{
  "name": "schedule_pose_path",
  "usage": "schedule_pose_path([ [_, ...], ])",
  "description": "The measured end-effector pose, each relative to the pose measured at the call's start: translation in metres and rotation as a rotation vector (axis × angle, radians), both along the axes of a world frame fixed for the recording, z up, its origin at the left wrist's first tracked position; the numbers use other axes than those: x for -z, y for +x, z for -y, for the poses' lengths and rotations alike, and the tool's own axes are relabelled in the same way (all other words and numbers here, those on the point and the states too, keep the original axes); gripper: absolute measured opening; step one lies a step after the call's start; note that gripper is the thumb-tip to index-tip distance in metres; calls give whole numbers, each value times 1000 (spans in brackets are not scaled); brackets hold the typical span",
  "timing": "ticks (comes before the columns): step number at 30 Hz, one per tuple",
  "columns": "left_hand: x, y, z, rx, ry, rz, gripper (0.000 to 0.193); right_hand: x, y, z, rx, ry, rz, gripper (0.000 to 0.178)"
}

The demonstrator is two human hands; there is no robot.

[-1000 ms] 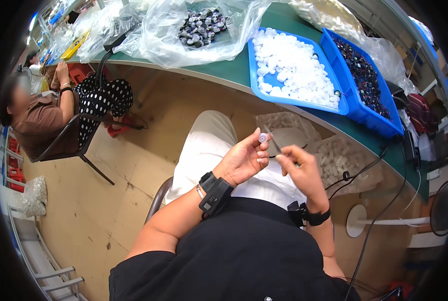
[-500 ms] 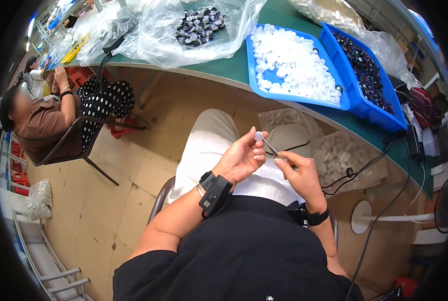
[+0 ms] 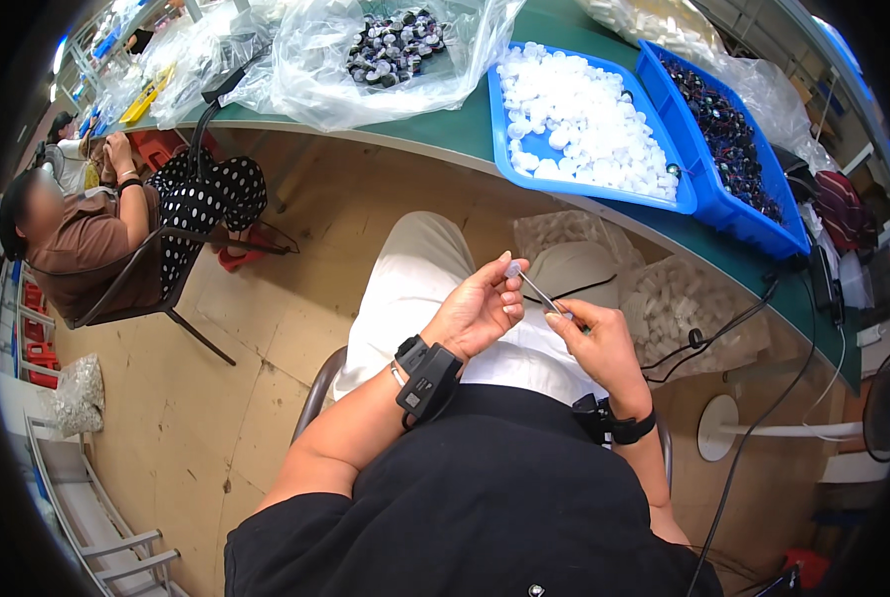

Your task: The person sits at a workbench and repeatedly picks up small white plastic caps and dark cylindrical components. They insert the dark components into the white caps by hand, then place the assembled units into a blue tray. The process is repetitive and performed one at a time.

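Note:
Above my lap, my left hand (image 3: 480,310) pinches a small round white plastic cap (image 3: 512,269) between thumb and fingertips. My right hand (image 3: 600,338) grips a thin metal tool, seemingly tweezers (image 3: 536,292), whose tip meets the cap. What lies inside the cap is too small to make out. Beyond my knees, a shallow blue tray (image 3: 498,134) on the table carries a heap of similar white caps (image 3: 574,109). To its right stands a deeper blue bin (image 3: 705,204) full of dark wired parts (image 3: 723,129).
A clear plastic bag (image 3: 305,85) of dark-and-clear small parts (image 3: 397,48) lies on the green table (image 3: 455,139). Bags of white pieces (image 3: 679,308) sit beneath the table edge. Black cables (image 3: 753,398) hang at right, near a white stand (image 3: 723,430). A seated person (image 3: 97,234) works at left.
The cap has tilted slightly between my left fingertips, with the tool's tip still against it. Both hands stay almost in place.

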State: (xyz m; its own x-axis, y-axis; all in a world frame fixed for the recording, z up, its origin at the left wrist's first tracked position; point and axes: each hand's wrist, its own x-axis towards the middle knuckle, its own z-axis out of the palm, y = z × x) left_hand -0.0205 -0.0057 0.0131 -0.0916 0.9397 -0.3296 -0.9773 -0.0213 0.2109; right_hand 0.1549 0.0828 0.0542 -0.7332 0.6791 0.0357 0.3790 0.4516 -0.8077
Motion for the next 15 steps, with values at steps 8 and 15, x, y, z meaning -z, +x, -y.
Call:
schedule_pose_path([
  [8,-2,11,0,19,-43,-434,21,-6,-3,2,0,92,7,20],
  [15,-4,12,1,-43,-49,-469,21,-10,-6,7,-2,391,30,17],
])
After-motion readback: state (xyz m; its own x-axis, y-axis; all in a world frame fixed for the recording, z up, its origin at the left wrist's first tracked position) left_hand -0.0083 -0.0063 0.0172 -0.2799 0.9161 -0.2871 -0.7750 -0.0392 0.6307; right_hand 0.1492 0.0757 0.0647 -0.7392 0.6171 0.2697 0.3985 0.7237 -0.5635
